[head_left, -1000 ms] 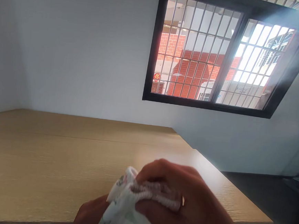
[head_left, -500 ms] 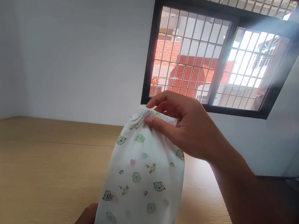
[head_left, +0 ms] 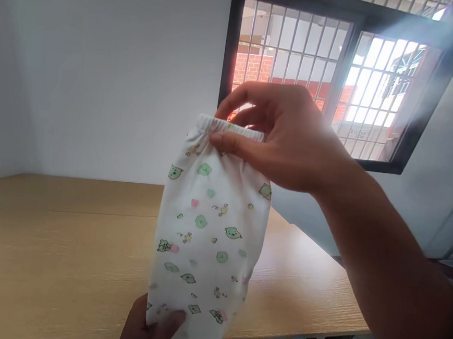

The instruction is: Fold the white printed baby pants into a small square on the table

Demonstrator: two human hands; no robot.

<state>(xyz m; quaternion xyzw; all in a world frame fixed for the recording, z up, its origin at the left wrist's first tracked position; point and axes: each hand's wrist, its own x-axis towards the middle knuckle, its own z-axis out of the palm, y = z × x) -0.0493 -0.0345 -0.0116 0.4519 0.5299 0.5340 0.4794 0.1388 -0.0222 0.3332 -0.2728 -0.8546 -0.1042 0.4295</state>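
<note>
Right hand (head_left: 287, 143) at 1 o'clock, grip pinching elastic hem of printed white garment (head_left: 209, 231), held upright above table (head_left: 59, 250). Left hand (head_left: 151, 328) at 6 o'clock, grip pinching bottom edge.

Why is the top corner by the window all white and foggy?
In the head view, bright daylight through the barred window flares hazily across the upper right corner; the right hand pinching the printed cloth is backlit and darker; the left hand is cut off at the bottom edge.
</note>
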